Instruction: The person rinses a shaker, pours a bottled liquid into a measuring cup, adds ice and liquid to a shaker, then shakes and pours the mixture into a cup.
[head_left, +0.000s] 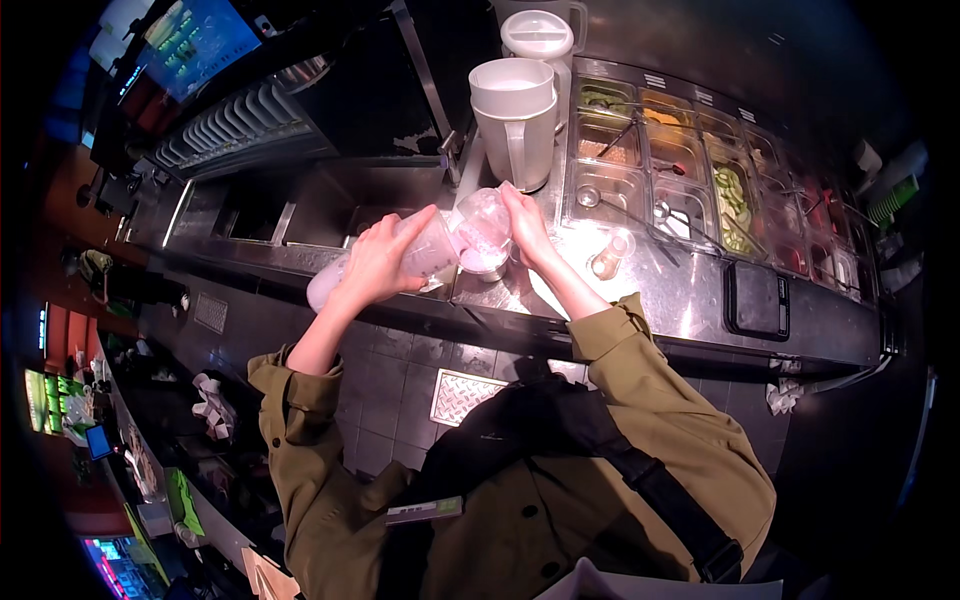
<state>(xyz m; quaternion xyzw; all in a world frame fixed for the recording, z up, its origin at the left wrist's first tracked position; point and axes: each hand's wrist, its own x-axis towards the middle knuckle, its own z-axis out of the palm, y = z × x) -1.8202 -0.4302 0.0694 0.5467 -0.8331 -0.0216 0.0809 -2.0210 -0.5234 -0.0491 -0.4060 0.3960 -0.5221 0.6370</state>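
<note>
My left hand (382, 259) is closed around a clear shaker or tall container (427, 244) with pale lilac liquid, tilted with its mouth to the right. In my right hand (526, 221) is a clear plastic cup (484, 214), tipped beside that mouth. Directly below, a small metal cup (484, 265) with pale lilac contents stands on the steel counter (499, 296). Whether liquid is flowing between the vessels cannot be told. A white pitcher (517, 142) with a handle stands just behind my right hand.
Steel topping bins (607, 191) with ladles and sliced fruit lie to the right. A small clear bottle-like container (611, 255) and a black scale (756, 300) are on the counter. The sink (360, 195) is at left. Another person (127, 277) is far left. A second lidded pitcher (536, 37) stands behind.
</note>
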